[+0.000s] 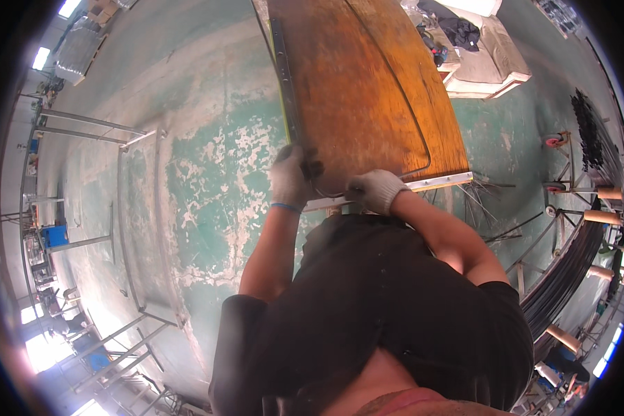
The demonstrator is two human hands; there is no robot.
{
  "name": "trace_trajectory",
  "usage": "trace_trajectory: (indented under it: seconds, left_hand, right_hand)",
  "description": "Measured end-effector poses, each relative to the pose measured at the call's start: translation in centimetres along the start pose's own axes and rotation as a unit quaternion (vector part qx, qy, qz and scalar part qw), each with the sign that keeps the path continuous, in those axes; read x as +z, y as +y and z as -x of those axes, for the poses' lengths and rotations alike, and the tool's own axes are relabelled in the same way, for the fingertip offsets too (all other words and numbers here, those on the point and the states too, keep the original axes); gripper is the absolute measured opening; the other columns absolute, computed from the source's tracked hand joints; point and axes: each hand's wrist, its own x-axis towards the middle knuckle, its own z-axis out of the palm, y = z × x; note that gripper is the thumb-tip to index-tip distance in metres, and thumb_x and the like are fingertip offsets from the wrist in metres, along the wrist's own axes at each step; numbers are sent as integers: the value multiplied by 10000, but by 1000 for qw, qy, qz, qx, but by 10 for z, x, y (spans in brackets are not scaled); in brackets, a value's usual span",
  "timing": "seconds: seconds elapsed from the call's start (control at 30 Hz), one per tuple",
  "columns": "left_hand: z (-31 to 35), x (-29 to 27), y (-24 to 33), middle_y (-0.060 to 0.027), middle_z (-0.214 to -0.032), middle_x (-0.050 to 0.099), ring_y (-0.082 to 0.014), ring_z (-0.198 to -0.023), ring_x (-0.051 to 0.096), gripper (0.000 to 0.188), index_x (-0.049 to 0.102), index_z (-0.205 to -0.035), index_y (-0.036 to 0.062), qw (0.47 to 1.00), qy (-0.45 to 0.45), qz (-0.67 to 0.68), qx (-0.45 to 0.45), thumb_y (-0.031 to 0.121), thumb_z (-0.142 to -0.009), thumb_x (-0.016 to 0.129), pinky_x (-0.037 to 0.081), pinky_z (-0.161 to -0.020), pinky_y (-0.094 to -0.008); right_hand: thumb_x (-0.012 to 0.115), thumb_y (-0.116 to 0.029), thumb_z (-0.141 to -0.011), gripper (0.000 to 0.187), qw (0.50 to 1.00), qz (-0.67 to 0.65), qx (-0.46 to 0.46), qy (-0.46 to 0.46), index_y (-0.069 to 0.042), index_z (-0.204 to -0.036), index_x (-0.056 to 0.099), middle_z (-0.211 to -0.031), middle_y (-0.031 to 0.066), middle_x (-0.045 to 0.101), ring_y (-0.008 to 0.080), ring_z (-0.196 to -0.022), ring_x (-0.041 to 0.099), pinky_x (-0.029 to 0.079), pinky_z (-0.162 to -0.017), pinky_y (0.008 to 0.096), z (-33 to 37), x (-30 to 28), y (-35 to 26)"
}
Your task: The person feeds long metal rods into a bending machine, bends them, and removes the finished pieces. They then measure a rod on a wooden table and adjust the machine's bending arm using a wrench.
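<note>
A thin dark bent rod (400, 84) lies on a worn orange-brown wooden tabletop (367, 104). It runs down the right side and curves round at the near right corner. Another bend of it shows between my hands at the near edge. My left hand (291, 179), in a pale glove with dark fingertips, is closed around the rod at the near left corner; its fingers are slightly blurred. My right hand (380, 191), gloved too, has its fingers curled on the rod at the near edge, where they hide part of it.
Metal strips edge the tabletop, one along the left (284, 76) and one with holes along the front (440, 182). A beige sofa (492, 59) holding dark cloth stands beyond at the right. Metal racks (93, 123) stand left; bundles of long dark rods (565, 277) lie right.
</note>
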Motion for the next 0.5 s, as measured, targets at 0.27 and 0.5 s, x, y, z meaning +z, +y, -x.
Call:
trace_trajectory:
  seconds: [0.27, 0.5]
  left_hand:
    - [-83, -23, -94, -140, -946, 728, -185, -565, 638, 300, 612, -1388, 35, 969, 50, -239, 29, 113, -1103, 561, 517, -487, -336]
    - [-85, -32, -100, -189, -1355, 709, -372, -1267, 667, 438, 688, -1372, 89, 749, 97, -627, 191, 70, -940, 616, 534, -1094, -463]
  right_hand:
    - [671, -393, -1007, 274, 992, 17, 123, 14, -196, -1146, 803, -1138, 189, 791, 419, -1115, 737, 577, -977, 541, -9, 59, 59]
    - [734, -450, -979, 424, 946, 4, 293, 135, -173, -1298, 771, -1213, 193, 785, 406, -1183, 728, 570, -1013, 505, 22, 63, 144]
